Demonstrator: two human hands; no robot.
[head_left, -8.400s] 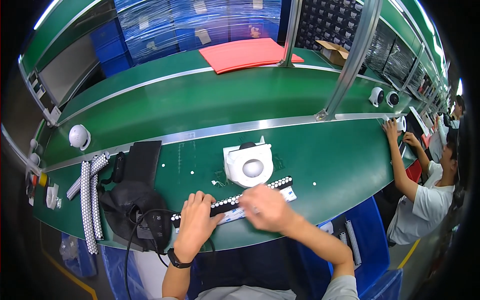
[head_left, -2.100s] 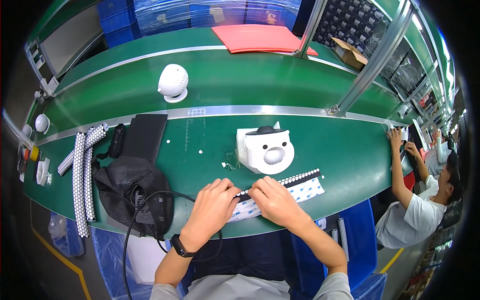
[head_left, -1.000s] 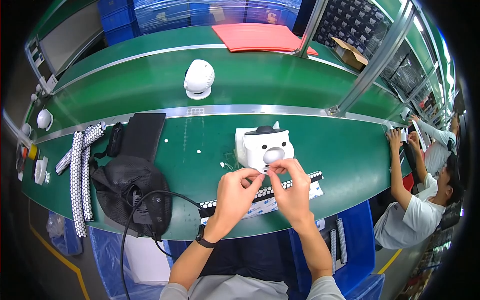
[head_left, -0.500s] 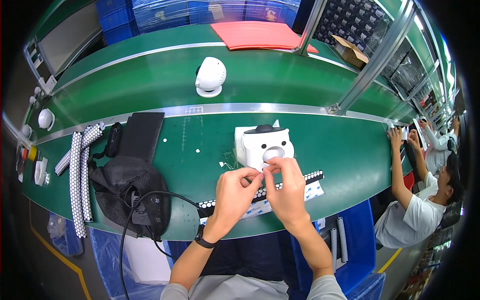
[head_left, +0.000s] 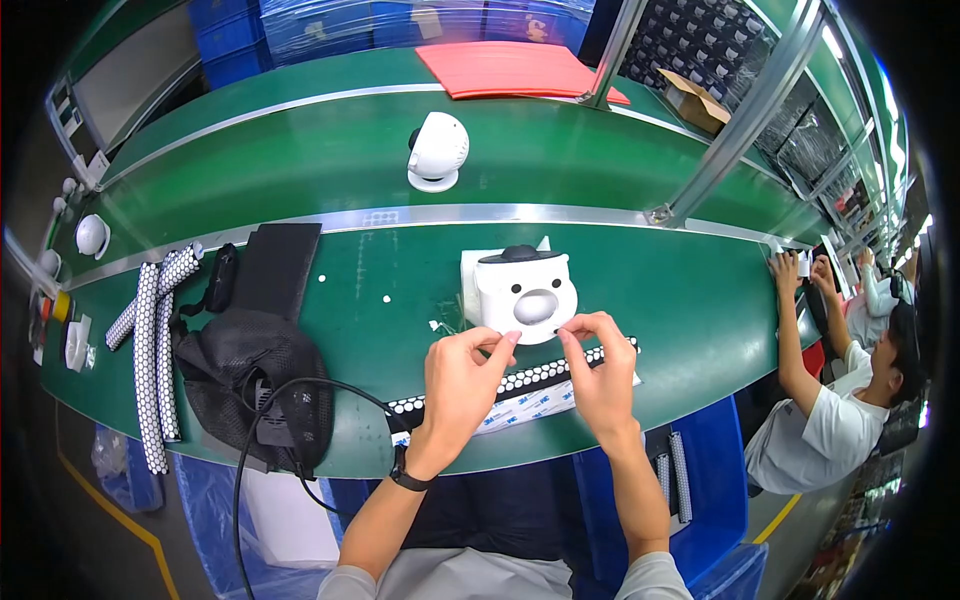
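Note:
A white animal-faced plastic housing with black dots, a black top and a round opening stands on the green bench before me. My left hand is closed in a pinch at its lower left edge; whatever lies between thumb and forefinger is too small to make out. On the other side of the lower edge, my right hand pinches thumb and forefinger together around a tiny dark spot that I cannot name. Below the hands lies a black strip with rows of white round dots, beside a printed white backing strip.
To the left lie dotted rolled strips, a black mesh bag with a cable, and a black flat sheet. A round white device stands on the raised ledge. Red sheets lie behind. A co-worker sits at right.
My hands were together at the housing's lower front; they have moved apart, the right one toward the right. The round opening now shows fully. The view has shifted slightly.

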